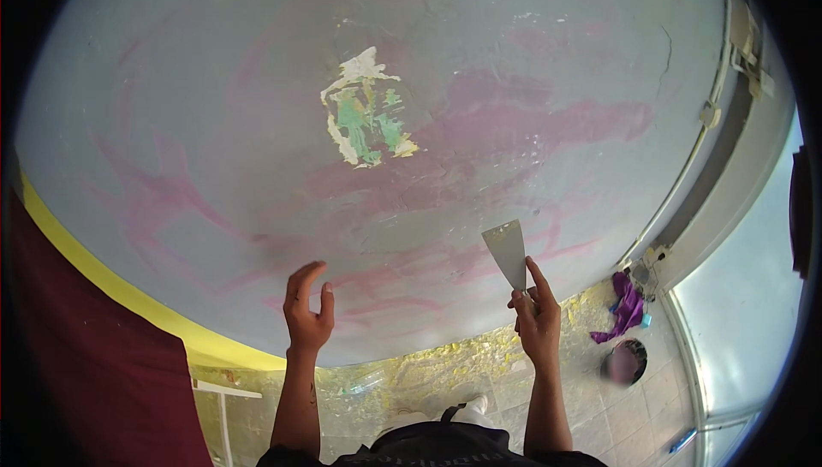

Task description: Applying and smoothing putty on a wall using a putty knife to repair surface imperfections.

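Grey wall (214, 73) with purple smears, filling the view from 9 through 12 to 3 o'clock. Dark shirt (428, 450), 6 o'clock, bearing pale lettering, too indistinct to read. Scraped patch (349, 118), 11 o'clock, green within a ragged whitish border. Right hand (541, 320), 4 o'clock, gripping the scraper by its lower end; left hand (309, 320), between 7 and 8, thumb and curved fingers apart. Scraper (507, 251), 4 o'clock, blade upward.

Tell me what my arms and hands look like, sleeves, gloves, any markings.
Your left hand and right hand wear no gloves, and both forearms are bare below dark sleeves at the picture's bottom edge. The left forearm has a thin dark marking.
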The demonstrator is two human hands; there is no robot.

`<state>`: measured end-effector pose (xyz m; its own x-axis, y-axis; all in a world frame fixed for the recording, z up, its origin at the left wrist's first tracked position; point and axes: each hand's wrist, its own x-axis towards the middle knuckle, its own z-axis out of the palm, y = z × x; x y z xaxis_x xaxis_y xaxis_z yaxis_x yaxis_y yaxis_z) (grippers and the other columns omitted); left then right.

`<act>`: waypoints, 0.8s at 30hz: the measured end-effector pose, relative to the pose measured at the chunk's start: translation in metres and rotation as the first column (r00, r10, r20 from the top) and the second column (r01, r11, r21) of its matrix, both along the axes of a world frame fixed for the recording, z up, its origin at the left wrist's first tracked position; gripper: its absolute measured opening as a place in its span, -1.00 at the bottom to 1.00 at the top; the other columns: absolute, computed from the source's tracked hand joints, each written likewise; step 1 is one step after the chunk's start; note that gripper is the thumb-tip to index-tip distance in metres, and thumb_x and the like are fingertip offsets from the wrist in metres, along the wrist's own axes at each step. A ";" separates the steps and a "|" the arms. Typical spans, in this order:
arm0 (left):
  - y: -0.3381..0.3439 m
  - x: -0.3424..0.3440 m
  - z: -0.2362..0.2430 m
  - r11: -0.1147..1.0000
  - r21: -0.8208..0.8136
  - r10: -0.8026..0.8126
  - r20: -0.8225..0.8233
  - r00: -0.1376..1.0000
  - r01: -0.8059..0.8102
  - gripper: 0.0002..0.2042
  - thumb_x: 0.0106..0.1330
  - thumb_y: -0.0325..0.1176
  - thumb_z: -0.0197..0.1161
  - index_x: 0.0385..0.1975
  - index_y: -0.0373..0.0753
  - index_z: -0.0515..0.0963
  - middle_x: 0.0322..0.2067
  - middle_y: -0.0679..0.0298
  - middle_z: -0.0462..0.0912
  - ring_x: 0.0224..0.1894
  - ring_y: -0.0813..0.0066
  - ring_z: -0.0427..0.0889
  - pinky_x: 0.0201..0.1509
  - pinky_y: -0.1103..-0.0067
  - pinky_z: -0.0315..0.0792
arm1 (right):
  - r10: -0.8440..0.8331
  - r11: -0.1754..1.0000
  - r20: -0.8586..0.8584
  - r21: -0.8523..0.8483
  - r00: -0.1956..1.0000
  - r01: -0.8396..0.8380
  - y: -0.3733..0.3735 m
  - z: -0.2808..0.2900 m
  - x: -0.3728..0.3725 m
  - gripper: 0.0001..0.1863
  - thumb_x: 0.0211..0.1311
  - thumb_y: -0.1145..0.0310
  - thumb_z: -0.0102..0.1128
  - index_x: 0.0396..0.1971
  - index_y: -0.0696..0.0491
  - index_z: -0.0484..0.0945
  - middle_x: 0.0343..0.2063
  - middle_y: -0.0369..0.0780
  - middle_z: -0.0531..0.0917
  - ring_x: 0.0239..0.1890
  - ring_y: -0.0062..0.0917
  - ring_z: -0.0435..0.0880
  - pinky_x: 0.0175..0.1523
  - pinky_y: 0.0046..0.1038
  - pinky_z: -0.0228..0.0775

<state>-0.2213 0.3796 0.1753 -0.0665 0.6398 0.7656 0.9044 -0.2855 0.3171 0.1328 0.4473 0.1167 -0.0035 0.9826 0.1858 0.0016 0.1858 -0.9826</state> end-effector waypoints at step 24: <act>0.012 -0.114 -0.056 0.918 -0.063 0.396 0.137 0.908 -0.391 0.08 0.30 -0.03 0.39 0.59 -0.31 -0.27 0.56 -0.25 -0.45 0.60 -0.31 -0.41 0.58 -0.08 -0.28 | -0.136 0.963 0.316 0.265 0.939 0.050 -0.006 0.084 -0.156 -0.45 0.48 0.50 0.08 0.43 -0.12 0.42 -0.60 -0.16 0.50 -0.62 -0.52 0.31 -0.41 -0.52 0.30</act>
<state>-0.3350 0.3912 0.1192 -0.4257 0.5638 0.7078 0.8850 0.0967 0.4554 -0.0233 0.4414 0.2011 -0.0173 0.9033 0.4286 0.3456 0.4077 -0.8452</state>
